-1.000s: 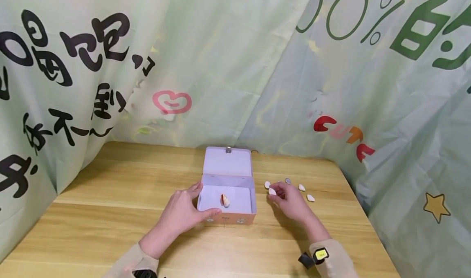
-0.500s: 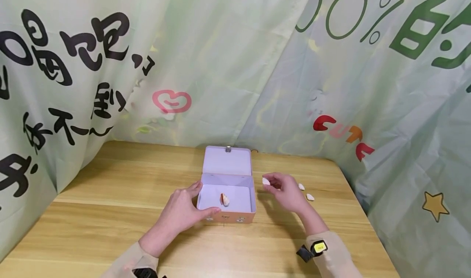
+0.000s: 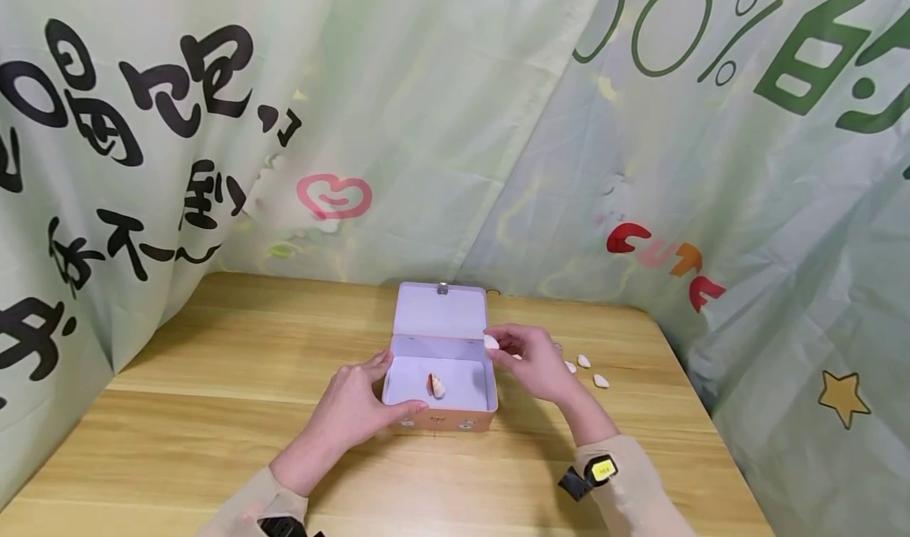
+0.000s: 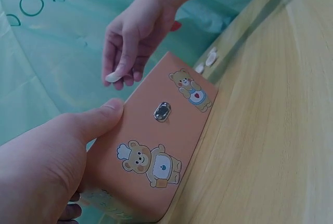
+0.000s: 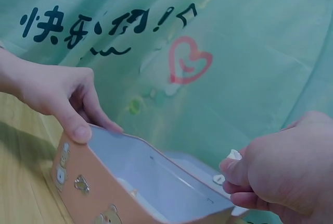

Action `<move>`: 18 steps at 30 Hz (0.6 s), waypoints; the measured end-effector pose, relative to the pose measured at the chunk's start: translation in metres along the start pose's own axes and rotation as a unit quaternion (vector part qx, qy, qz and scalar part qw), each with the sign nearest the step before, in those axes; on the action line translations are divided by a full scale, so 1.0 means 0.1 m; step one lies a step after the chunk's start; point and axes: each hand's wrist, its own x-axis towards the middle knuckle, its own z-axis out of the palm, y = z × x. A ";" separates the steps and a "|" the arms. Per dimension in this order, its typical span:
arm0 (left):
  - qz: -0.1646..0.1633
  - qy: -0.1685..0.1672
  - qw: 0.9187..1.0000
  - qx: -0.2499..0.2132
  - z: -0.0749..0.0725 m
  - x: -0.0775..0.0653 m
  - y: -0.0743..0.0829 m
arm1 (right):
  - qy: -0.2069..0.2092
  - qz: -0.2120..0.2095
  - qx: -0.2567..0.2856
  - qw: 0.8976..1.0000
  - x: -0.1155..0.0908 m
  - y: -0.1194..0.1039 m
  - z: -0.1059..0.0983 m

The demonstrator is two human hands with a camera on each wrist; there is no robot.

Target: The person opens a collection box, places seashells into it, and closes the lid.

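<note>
A small tin box (image 3: 449,420), orange outside with printed bears and pale lavender inside, stands with its lid (image 3: 439,312) raised. My left hand (image 3: 354,401) grips its left front corner, thumb at the front rim and fingers along the side. One brown-and-white seashell (image 3: 436,385) lies on the box floor. Between thumb and fingertips, my right hand (image 3: 532,361) pinches a white seashell (image 3: 490,342) at the box's right edge, above the rim in the left wrist view. Part of that shell (image 5: 234,154) shows past the thumb in the right wrist view.
Several shells lie on the wooden table (image 3: 270,339) right of the box, among them a white shell (image 3: 600,381) and another (image 3: 584,361); the right hand partly hides others. A printed curtain (image 3: 426,126) hangs behind the table and along both sides.
My right hand has lifted the white shell from beside the other shells and carried it left to the box's right edge. The left hand and the box stay in place.
</note>
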 end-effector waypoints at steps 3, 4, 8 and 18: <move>0.008 0.003 1.000 -0.001 -0.01 -0.01 -0.01 | -0.009 0.002 0.009 1.000 0.04 -0.04 0.05; 0.009 0.002 1.000 -0.003 -0.01 -0.01 -0.01 | -0.013 0.003 0.010 1.000 0.04 -0.05 0.07; 0.007 -0.001 1.000 -0.004 0.01 -0.03 -0.01 | -0.026 0.001 0.005 1.000 0.06 -0.07 0.14; 0.005 0.002 1.000 0.001 -0.02 0.00 0.00 | -0.049 -0.004 0.005 0.999 0.17 -0.11 0.30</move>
